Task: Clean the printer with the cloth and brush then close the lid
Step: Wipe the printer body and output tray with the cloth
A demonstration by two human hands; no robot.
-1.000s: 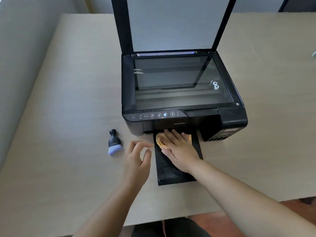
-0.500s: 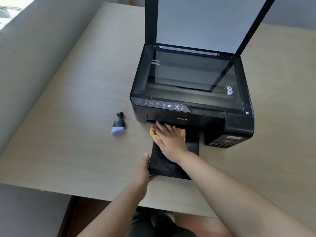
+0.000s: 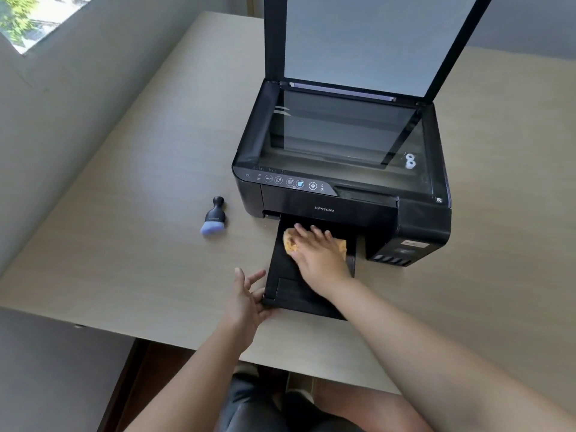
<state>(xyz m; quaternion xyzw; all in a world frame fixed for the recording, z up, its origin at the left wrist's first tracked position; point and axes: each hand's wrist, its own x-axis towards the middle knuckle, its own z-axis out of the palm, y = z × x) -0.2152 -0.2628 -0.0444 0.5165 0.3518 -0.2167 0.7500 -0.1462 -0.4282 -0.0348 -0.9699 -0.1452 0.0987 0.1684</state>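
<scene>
Both hands busy: right hand (image 3: 322, 255) flat, pressing the orange cloth (image 3: 291, 243) on the printer (image 3: 343, 169) output tray (image 3: 290, 291); left hand (image 3: 247, 299), fingers loose, touches its corner. Brush (image 3: 213, 216) sits left, lid (image 3: 374, 39) up.

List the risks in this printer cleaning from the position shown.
1. The right hand presses the yellow cloth onto the extended output tray, which juts out from the printer; hard pressure might strain or bend it, though the left hand touches its front corner.
2. The lid stands upright over the scanner glass; a jolt could drop it.
</scene>
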